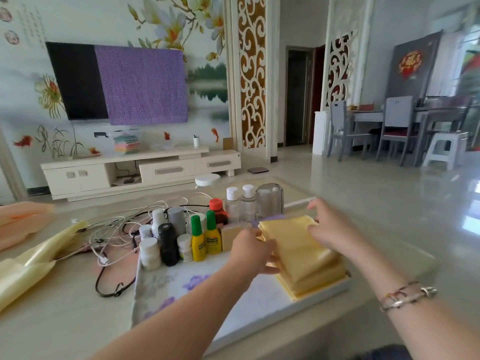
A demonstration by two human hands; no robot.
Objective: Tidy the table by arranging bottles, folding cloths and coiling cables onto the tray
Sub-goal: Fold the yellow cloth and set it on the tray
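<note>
A white tray [181, 289] with purple flowers lies on the table. Several small bottles [181, 237] stand upright at its far side. A stack of folded yellow cloths [304, 258] sits on the tray's right part. My left hand [249, 249] holds the stack's left edge, fingers curled around it. My right hand [330, 224] rests on the stack's far right side, fingers bent over the top cloth. A tangle of white and black cables [114, 237] lies on the table left of the tray. An unfolded yellow cloth [28, 263] lies at the far left.
A pink cloth [18, 219] lies at the table's left edge. A white lid [207, 180] shows past the table's far edge. Beyond are a TV cabinet [140, 170], and chairs with a dining table at the right.
</note>
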